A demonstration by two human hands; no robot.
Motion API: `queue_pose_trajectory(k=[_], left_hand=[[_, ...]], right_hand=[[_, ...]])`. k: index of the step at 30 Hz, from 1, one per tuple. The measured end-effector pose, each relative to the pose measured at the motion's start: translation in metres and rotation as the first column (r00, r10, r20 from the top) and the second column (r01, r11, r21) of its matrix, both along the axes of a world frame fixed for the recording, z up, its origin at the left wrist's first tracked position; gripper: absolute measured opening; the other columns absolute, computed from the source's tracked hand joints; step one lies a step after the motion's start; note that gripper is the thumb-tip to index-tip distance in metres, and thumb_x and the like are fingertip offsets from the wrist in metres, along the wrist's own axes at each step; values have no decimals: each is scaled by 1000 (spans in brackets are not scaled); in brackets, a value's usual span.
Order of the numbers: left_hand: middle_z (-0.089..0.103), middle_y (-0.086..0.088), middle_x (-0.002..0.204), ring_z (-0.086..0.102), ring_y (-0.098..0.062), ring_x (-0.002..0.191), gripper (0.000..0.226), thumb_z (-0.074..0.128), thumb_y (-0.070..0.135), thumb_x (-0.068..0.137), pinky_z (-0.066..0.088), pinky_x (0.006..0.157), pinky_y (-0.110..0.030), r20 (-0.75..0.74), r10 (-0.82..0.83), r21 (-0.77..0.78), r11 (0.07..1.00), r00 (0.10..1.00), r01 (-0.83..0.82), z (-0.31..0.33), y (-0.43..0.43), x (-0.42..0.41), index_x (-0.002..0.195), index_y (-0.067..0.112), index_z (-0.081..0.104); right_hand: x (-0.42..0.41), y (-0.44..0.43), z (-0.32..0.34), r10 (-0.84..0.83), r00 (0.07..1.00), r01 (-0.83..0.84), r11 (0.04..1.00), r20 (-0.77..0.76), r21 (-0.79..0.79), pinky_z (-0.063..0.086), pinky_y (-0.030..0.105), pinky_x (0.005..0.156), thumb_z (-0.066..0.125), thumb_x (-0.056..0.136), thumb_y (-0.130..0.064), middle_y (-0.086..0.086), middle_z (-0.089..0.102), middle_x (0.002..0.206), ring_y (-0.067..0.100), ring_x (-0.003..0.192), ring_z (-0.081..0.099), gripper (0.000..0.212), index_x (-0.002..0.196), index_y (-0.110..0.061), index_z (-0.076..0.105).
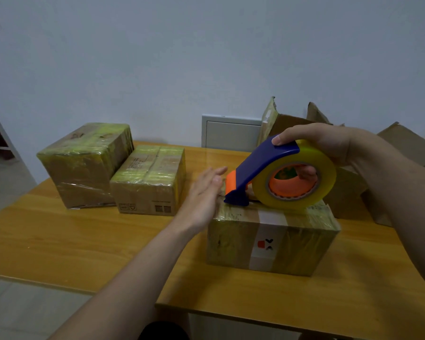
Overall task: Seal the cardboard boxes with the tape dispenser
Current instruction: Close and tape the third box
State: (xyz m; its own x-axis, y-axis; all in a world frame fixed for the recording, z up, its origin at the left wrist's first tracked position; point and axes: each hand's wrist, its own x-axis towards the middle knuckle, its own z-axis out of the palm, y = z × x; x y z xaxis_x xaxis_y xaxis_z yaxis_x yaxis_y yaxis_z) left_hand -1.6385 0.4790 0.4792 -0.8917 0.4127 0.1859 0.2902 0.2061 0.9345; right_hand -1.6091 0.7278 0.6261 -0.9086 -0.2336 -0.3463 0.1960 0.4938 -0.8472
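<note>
Evidently you are partway through the third box. Your right hand (324, 141) grips the blue-and-orange plastic tape dispenser (268, 165). The thumb lies on top of the blue handle, and fingertips show through the orange core of its yellowish clear tape roll (328, 168). The dispenser's nose rests on top of the brown cardboard box with the white label strip (270, 244). That box stands on the orange-brown wooden table (84, 241), towards four o'clock from the table's middle. Your left hand (204, 195) is flat with straight fingers and holds nothing. It lies at nine o'clock of that box, against the upper edge and just beside the nose.

I judge two boxes done. The larger tape-wrapped brown carton (84, 165) and the smaller tape-wrapped brown carton (150, 180) stand touching at ten o'clock, glossy all over. The box under the dispenser already shines with tape on its top and front, so probably only this pass and a cut remain there. The opened brown cartons with raised flaps (402, 143) at two o'clock look unsealed.

Your arm and the frame edge hide how many of those there are. The blade and the tape's free end are out of sight, so I cannot tell whether the tape is cut.
</note>
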Motion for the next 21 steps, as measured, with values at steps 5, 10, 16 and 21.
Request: queue_pose_trajectory(k=[5,10,16,21], left_hand=[[55,21,134,60,13,105,39,29,44,111,50,81,-11,177,-154,226,968,972,112,-21,3,1,146,58,40],[69,12,127,68,-6,114,36,35,34,113,56,85,-21,134,-224,318,932,965,172,-33,3,-2,146,38,48],[57,4,141,59,-24,130,89,68,72,83,56,100,-39,-68,-182,314,929,981,194,-49,3,13,152,23,38],[61,0,134,63,-27,121,93,80,69,74,56,97,-56,-180,-170,158,967,969,199,-44,-10,-5,147,25,45]], right_hand=[[0,2,-3,20,1000,-19,999,4,-36,52,29,46,62,84,-45,11,61,53,19,39,55,45,99,-3,68],[1,2,-4,75,996,-70,993,40,-99,52,28,47,60,88,-46,10,60,53,17,40,55,47,101,-1,69],[5,4,-3,58,997,-52,990,45,-128,52,29,47,68,84,-47,12,59,56,18,42,55,52,107,0,68],[9,7,3,-13,997,23,993,82,-120,61,38,66,90,60,-55,19,71,100,33,80,63,59,102,-14,80]])
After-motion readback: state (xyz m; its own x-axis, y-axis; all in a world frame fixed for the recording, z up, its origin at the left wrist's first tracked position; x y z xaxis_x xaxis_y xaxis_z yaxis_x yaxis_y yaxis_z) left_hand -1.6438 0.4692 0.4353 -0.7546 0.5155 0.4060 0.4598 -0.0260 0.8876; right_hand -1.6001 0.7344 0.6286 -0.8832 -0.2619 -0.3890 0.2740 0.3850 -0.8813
